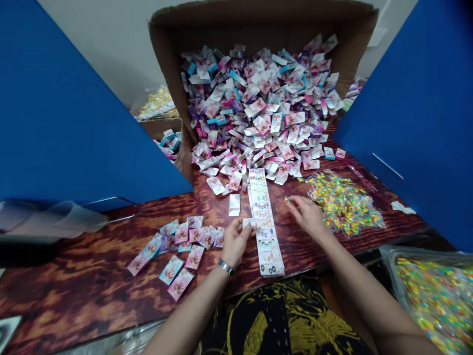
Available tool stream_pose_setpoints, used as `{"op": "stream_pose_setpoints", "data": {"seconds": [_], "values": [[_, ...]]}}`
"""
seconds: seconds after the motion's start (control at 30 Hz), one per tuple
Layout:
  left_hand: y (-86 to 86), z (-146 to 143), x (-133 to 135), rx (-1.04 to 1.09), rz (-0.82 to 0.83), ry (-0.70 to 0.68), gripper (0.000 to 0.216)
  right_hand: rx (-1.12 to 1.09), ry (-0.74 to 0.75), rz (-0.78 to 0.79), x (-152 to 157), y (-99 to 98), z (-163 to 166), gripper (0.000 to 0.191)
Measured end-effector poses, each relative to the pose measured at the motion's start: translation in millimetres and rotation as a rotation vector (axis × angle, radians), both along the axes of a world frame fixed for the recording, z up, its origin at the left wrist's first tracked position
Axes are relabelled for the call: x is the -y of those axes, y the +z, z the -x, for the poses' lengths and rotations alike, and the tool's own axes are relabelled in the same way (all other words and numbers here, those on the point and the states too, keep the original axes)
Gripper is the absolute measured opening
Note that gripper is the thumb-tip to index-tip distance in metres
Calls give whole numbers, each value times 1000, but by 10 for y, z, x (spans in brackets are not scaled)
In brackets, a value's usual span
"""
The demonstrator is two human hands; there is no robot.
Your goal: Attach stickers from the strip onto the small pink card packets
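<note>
My left hand (235, 242), with a watch at the wrist, pinches a small printed paper strip (254, 223) between thumb and fingers. That strip lies across a long stack of sheets with rows of coloured oval pictures (270, 254). To the right of the stack, my right hand (309, 216) is closed at the fingertips on a tiny colourful piece (287, 200). Just beyond that hand spreads a heap of small yellow, green and orange pieces (338, 199). A small open box (234, 204) lies above my left hand.
A large cardboard carton (166, 59) on its side spills many small printed boxes (262, 123) onto the wooden table (92, 276). More printed boxes (181, 234) lie at left. Blue panels (74, 113) flank the table. A clear bag of colourful pieces (439, 296) sits at lower right.
</note>
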State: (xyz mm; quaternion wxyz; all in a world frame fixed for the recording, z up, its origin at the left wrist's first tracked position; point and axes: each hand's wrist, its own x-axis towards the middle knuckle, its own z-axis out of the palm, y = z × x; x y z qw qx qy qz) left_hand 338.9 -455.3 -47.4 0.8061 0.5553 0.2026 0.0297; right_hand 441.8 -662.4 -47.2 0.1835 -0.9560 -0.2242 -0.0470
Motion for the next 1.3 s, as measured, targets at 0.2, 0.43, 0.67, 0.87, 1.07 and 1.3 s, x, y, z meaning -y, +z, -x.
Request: {"op": "stream_pose_setpoints", "data": {"seconds": [0.2,0.43,0.67,0.87,1.07,1.3], "values": [[88,-22,57,11,165,-40,31,148,446,-128,-494,208,409,25],[-32,63,46,68,61,-53,34,-114,436,-331,-571,120,428,29],[40,-113,-341,324,-671,-343,33,-542,264,-603,-526,95,373,24],[12,-675,-901,448,-1585,-668,44,-542,175,-697,-444,38,297,24],[-94,-713,-995,432,-1767,-749,28,-618,171,-814,-526,100,268,22],[90,-312,-817,385,-1367,-560,53,-723,171,-902,-772,138,209,26]]}}
